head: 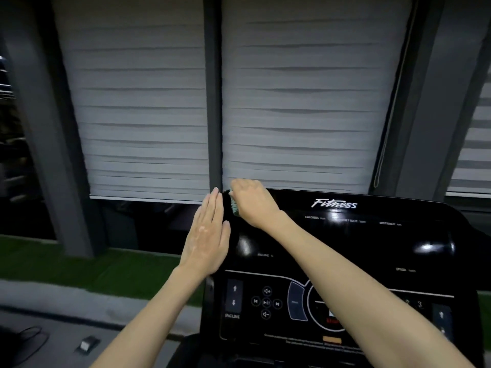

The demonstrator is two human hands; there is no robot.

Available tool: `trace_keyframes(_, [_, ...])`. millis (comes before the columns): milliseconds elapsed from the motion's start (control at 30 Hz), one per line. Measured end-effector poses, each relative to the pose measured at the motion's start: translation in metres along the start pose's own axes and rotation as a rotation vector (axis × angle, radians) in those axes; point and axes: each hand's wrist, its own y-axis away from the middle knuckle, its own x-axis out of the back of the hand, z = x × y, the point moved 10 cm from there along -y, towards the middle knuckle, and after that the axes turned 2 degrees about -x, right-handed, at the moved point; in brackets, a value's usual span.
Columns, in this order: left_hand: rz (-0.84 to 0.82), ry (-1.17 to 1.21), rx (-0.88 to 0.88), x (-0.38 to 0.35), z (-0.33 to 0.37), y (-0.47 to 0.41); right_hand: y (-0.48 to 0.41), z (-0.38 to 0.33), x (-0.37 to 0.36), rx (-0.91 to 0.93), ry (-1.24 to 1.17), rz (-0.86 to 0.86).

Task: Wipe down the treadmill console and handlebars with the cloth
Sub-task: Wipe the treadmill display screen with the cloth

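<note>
Under right hand point(252, 204), cloth point(235, 207)

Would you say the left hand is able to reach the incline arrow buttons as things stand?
Probably yes: the left hand is open at the console's left edge, the incline arrow buttons lie uncovered just below it, and the right hand grips the cloth higher up.

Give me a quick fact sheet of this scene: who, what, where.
Place: a person stands at a black treadmill console, with closed blinds behind it.
Right hand: curled over a cloth at the console's top left corner.
Left hand: flat, fingers straight, beside the console's left edge.
Cloth: mostly hidden under the hand, only a pale bit shows.
Controls: incline buttons at lower left of the panel.
Handlebars: not clearly in view.
</note>
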Motion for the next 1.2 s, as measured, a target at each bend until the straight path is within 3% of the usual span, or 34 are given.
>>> trace_keyframes(167, [0.025,0.036,-0.020,0.014,-0.023,0.003,0.019,-0.030,-0.026,0.068,0.113,-0.089])
trace_keyframes(300, [-0.039,0.053,-0.079,0.002,-0.020,-0.002,0.085,-0.081,-0.056,0.305,0.035,-0.204])
trace_keyframes(433, [-0.119,0.006,-0.132,-0.019,-0.014,-0.013,0.178,-0.124,-0.098,0.510,0.109,-0.318])
trace_keyframes(567, [-0.137,-0.082,-0.140,-0.039,-0.013,-0.013,0.203,-0.121,-0.107,0.584,0.165,-0.386])
trace_keyframes(667, [-0.107,-0.110,-0.130,-0.046,-0.017,-0.012,0.185,-0.098,-0.090,0.518,0.172,-0.364])
trace_keyframes(933, [-0.019,-0.067,-0.088,-0.053,-0.014,-0.013,0.141,0.043,-0.008,0.105,0.318,-0.255])
trace_keyframes(1033, [0.016,-0.091,-0.074,-0.053,-0.013,-0.011,0.153,0.054,-0.002,-0.027,0.304,-0.207])
trace_keyframes(1200, [0.042,-0.081,-0.079,-0.054,-0.012,-0.012,0.236,0.005,-0.043,0.153,0.241,-0.282])
